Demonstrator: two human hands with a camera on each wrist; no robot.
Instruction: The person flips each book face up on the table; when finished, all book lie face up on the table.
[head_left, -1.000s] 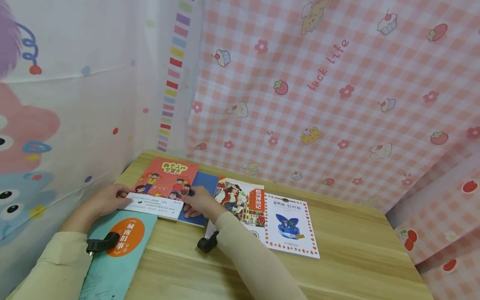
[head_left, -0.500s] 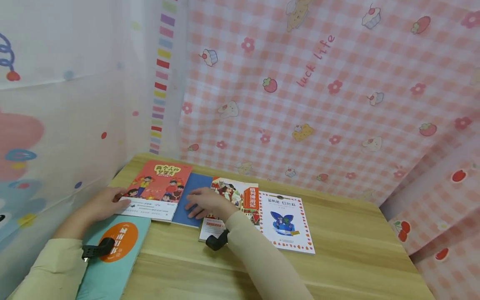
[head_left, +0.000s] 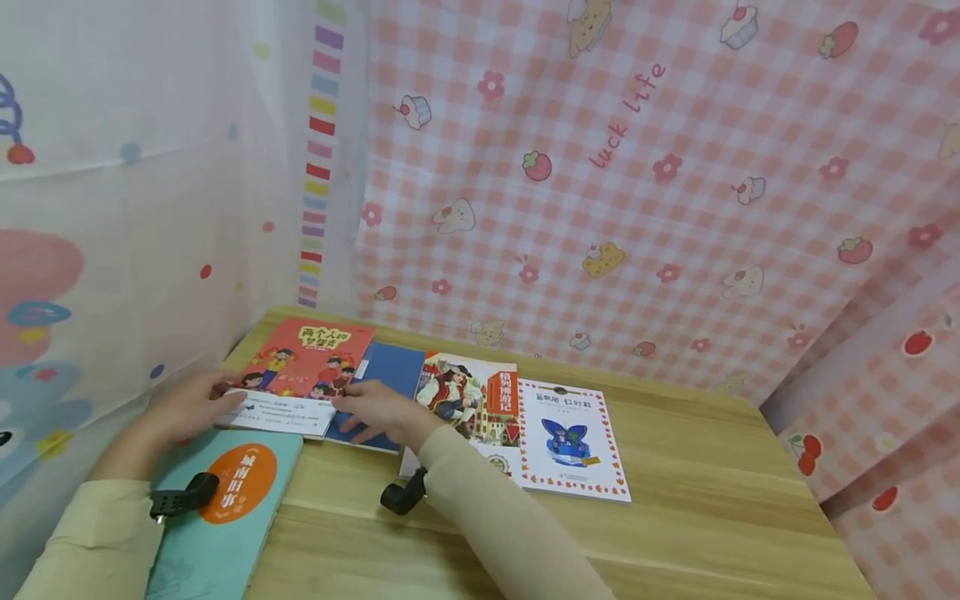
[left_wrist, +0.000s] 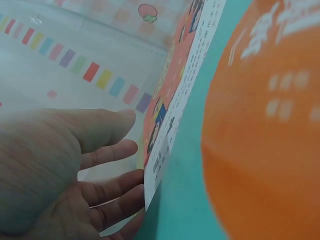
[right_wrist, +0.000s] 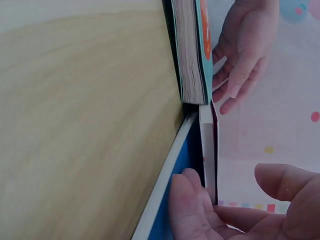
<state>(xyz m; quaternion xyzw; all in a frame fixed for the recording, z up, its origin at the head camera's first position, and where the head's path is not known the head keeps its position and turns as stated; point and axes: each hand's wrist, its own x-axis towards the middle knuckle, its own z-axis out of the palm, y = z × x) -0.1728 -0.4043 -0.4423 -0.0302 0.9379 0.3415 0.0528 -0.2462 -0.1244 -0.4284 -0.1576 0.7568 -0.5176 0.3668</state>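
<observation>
A red picture book (head_left: pixel 303 358) with a white band along its lower cover lies at the far left, overlapping a blue book (head_left: pixel 393 375). My left hand (head_left: pixel 187 407) is at the red book's left edge; in the left wrist view its fingertips meet that edge while the thumb (left_wrist: pixel 107 127) stands off it. From the other side, my right hand (head_left: pixel 386 414) has its fingertips at the red book's right edge, over the blue cover. Its thumb (right_wrist: pixel 287 181) is spread away from the fingers. A thick teal book (head_left: pixel 225 517) with an orange oval lies under the left forearm.
Right of the blue book lie a storybook (head_left: pixel 465 400) with a hatted figure, partly behind the right sleeve, and a white book (head_left: pixel 573 442) with a leaf border. The wooden table (head_left: pixel 697 483) meets a checked curtain (head_left: pixel 637 208) behind and a pale curtain (head_left: pixel 150 250) at left.
My right hand has gone from above the blue book back to the red book's right edge. The red book sits slightly further left, uncovering more of the blue book. My left hand stays at its edge.
</observation>
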